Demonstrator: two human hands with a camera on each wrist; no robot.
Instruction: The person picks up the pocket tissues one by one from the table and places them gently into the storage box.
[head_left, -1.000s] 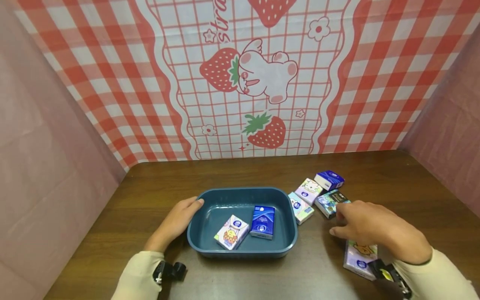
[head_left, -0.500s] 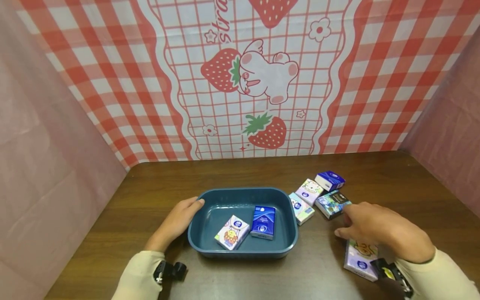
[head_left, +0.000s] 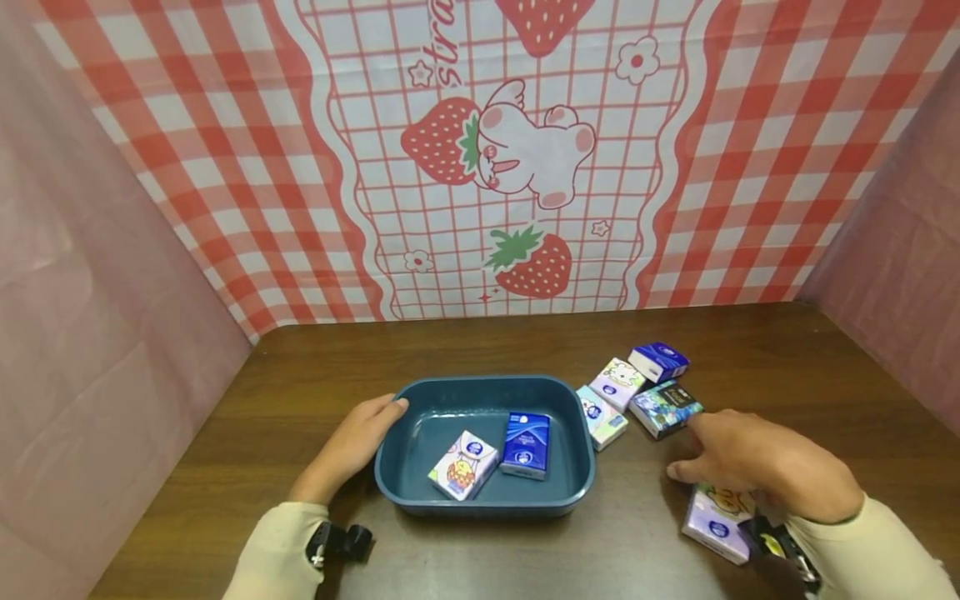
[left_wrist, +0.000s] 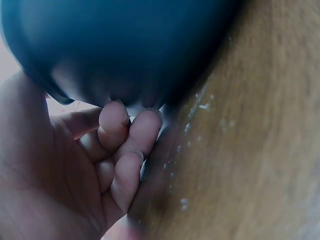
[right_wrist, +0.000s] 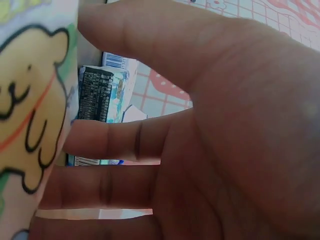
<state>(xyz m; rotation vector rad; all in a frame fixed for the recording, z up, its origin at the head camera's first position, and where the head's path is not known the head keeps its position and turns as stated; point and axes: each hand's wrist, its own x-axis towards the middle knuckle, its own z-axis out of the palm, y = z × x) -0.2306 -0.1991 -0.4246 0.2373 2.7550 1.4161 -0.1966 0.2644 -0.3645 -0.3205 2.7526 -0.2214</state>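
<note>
In the head view, a dark blue plastic basin holds a blue tissue pack and a white cartoon tissue pack. My left hand grips its left end, thumb over the rim; the left wrist view shows curled fingers against the outer wall. At right, my right hand is low over a lilac tissue pack with a dog print, covering its far end. The right wrist view shows straight fingers reaching to the edge of this pack, their tips partly hidden, the thumb spread apart.
Beyond the right hand lie a dark floral tissue pack, a blue-and-white pack, a white-and-lilac pack and a pale cartoon pack beside the basin. A checked strawberry cloth hangs behind the wooden table.
My right hand has drawn slightly back from the dark floral pack. The lilac pack has shifted a little left under it. My left hand and the basin stay in place.
</note>
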